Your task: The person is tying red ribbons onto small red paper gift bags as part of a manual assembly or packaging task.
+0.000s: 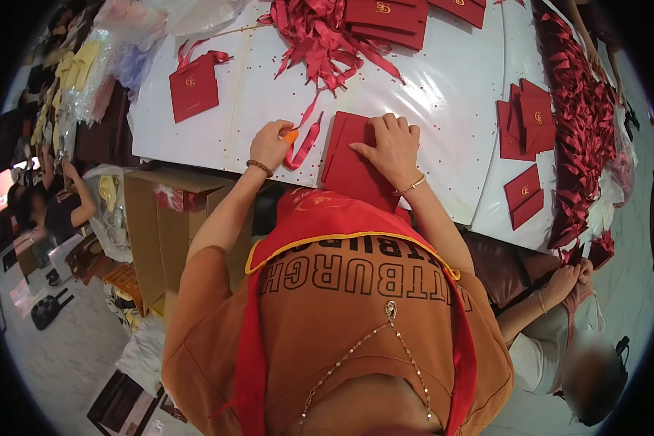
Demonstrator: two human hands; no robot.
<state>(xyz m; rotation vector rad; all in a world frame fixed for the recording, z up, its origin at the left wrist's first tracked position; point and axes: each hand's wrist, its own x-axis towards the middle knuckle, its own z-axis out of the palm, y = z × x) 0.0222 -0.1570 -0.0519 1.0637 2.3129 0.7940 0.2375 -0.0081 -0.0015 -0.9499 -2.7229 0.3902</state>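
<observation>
A flat red paper bag (349,156) lies at the table's near edge, overhanging it toward my red apron. My right hand (394,149) rests on its right part, fingers apart and thumb stretched across the surface. To the left of the bag, my left hand (270,147) is closed in a pinch, with a small orange piece (291,136) at its fingertips. Whether that piece is a tool or a finger cover, I cannot tell. A loose red ribbon (309,139) curves beside those fingertips, between the hand and the bag.
A heap of red ribbons (309,36) lies at the far middle, beside stacked red bags (389,22). One finished-looking bag (194,89) is at far left. More bags (527,120) and a long ribboned row (578,131) line the right. A cardboard box (152,232) stands left; a co-worker's hands (570,280) are at right.
</observation>
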